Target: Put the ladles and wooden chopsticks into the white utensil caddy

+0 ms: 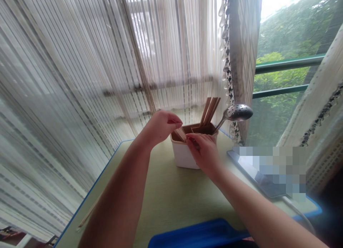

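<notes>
A white utensil holder with a brown rim and inner dividers stands on the table. My left hand is closed in a pinch on the upper end of a small bundle of thin, pale wooden sticks, which slants into the holder's left compartment. Pinching near the lower end of the same sticks, my right hand is at the front rim and hides part of it. Brown chopsticks stand upright at the back of the holder. A metal slotted spoon leans out to the right, bowl up.
The pale green table has a blue edge. A dark tablet or phone with a white cable lies at right. In front is a blue tray-like object. A thin stick lies at left. Sheer curtains hang behind.
</notes>
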Motion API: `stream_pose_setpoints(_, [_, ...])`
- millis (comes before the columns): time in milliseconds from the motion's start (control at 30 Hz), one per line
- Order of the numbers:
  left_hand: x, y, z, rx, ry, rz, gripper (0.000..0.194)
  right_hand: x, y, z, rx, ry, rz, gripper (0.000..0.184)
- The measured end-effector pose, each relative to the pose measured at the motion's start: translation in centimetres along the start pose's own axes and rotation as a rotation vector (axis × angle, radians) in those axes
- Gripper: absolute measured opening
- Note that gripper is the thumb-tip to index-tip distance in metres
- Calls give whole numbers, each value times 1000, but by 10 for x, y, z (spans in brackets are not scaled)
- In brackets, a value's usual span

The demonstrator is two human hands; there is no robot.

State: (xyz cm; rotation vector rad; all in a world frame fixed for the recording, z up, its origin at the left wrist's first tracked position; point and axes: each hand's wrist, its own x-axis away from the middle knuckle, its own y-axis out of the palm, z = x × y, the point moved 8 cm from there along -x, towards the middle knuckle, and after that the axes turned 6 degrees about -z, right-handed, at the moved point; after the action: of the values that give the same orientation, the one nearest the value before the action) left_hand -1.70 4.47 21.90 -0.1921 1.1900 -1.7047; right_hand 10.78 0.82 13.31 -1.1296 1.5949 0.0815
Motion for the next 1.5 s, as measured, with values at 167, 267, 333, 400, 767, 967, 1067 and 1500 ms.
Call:
stream_pose_setpoints(167, [0, 4, -13, 130, -116, -4, 18, -1, 0, 1, 3, -6, 19, 14])
stream_pose_setpoints(267, [3, 6, -17, 209, -169, -55, 22, -1, -3, 4, -43, 12, 47, 11])
stream_pose_setpoints(333, [4, 8, -19, 255, -191, -97, 27, -1, -5, 6, -66, 30, 68, 10])
stream_pose_setpoints(400, [5, 9, -20, 291, -203, -115, 29, 0, -7, 8, -81, 49, 99, 10])
stream_pose_setpoints(767, [4, 20, -26, 344, -311, -180, 21, 0, -2, 7, 26, 8, 78, 23])
stream_pose_setpoints(967, [3, 26, -27, 298, -353, -185, 19, 0, -1, 6, 29, 5, 48, 21])
stream_pose_setpoints(1067, [1, 26, -29, 290, -371, -158, 16, 0, -3, 6, 9, 6, 65, 19])
stream_pose_setpoints(1500, [3, -4, -29, 169, -282, 145, 54, 15, -20, -22, -321, -196, 116, 27])
